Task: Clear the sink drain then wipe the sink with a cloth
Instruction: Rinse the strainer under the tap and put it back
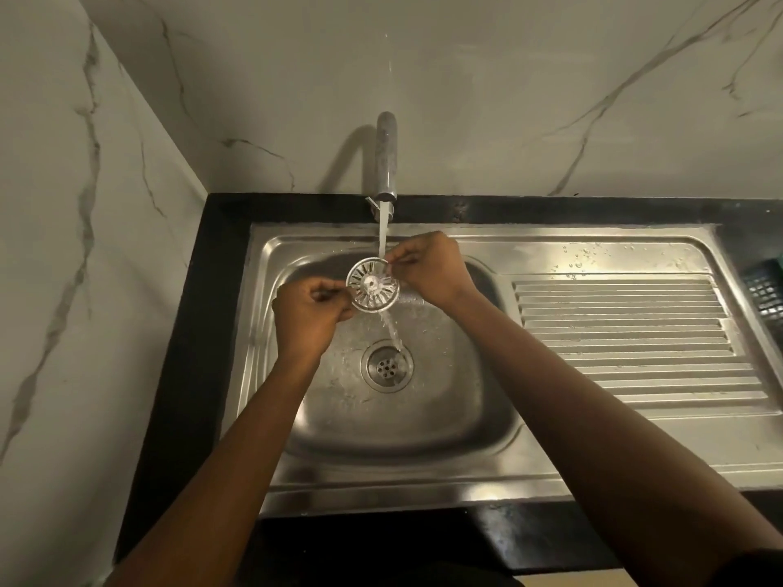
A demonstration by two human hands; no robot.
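A round metal drain strainer [373, 289] with slots is held above the steel sink basin [445, 400], under the running stream from the tap [387, 156]. My left hand [307, 317] pinches its left rim and my right hand [428, 269] pinches its upper right rim. Water runs off the strainer and falls toward the open drain hole [386, 366] below. No cloth is in view.
A ribbed steel draining board [627, 328] lies to the right of the basin. A dark slotted basket [764, 292] shows at the far right edge. A black countertop [186, 332] frames the sink, with marble walls behind and to the left.
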